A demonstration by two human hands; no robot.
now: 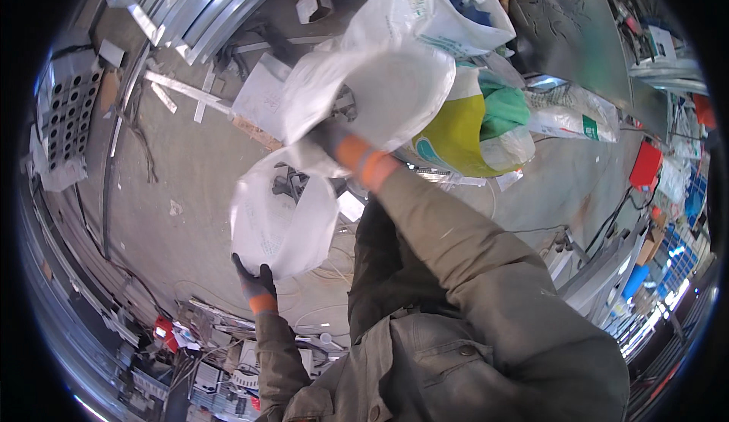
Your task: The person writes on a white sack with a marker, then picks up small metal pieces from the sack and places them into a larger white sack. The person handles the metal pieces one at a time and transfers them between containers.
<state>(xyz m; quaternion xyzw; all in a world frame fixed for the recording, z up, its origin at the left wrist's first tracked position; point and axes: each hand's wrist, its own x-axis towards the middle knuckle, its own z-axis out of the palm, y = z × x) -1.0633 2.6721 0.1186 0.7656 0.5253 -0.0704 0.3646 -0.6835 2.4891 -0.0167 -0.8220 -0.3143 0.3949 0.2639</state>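
Observation:
My left hand [257,281], in a dark glove with an orange cuff, pinches the near rim of a smaller white woven sack [262,221]. Dark metal pieces [288,183] show inside that sack. Above it, a larger white sack [402,80] gapes toward me, tilted, with grey metal pieces [344,104] in it. My right hand [334,139], gloved alike, reaches across to this sack's lower rim, where the two sacks meet. Its fingers are blurred and partly hidden, so their grip cannot be made out.
Behind stands another white sack [478,31] with blue and white stuff. A yellow-green bag [456,133] holding green cloth sits to the right. Long metal profiles [220,8] lie at the upper left, a perforated block [68,110] below them. A red box [645,164] is at the far right.

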